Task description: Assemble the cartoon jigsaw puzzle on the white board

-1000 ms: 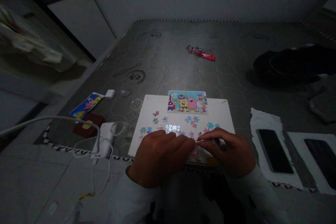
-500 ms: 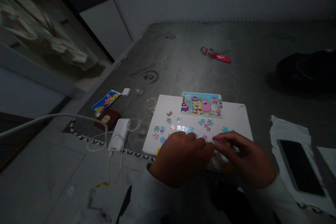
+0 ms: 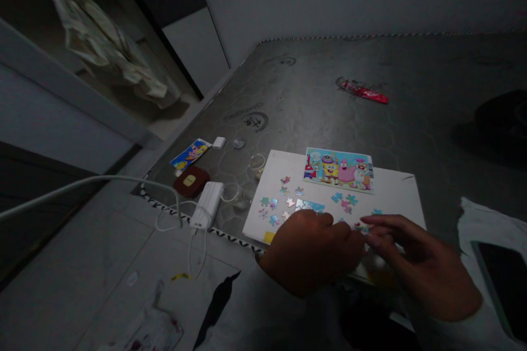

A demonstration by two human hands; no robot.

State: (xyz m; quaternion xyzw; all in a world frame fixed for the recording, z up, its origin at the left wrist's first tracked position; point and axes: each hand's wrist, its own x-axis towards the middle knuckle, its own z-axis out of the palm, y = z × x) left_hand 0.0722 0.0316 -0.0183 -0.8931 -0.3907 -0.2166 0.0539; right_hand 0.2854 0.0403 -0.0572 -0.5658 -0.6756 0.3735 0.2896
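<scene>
My left hand (image 3: 315, 252) is closed, back up, over the near part of a white board (image 3: 284, 163); what its curled fingers hold, if anything, is hidden. Against its fingertips, my right hand (image 3: 424, 269) pinches a small puzzle piece (image 3: 360, 226) between thumb and forefinger. Partly behind the left hand, a joined strip of blue puzzle pieces (image 3: 309, 207) lies on the board. Loose puzzle pieces (image 3: 269, 203) are spread to the left, with more puzzle pieces (image 3: 346, 201) beyond the fingers. At the board's far side rests a cartoon picture card (image 3: 340, 170).
Left of the board are a white power bank (image 3: 208, 204) with a cable, a brown case (image 3: 191, 182), a blue card (image 3: 190, 154) and clear round lids (image 3: 258, 162). A red packet (image 3: 366, 92) lies farther back. On the right, a phone (image 3: 502, 279) rests on a white wrapper (image 3: 489, 225).
The view has swung left, so the board and hands appear farther right. The hands stay together over the board, and a small piece now shows at the right fingertips.
</scene>
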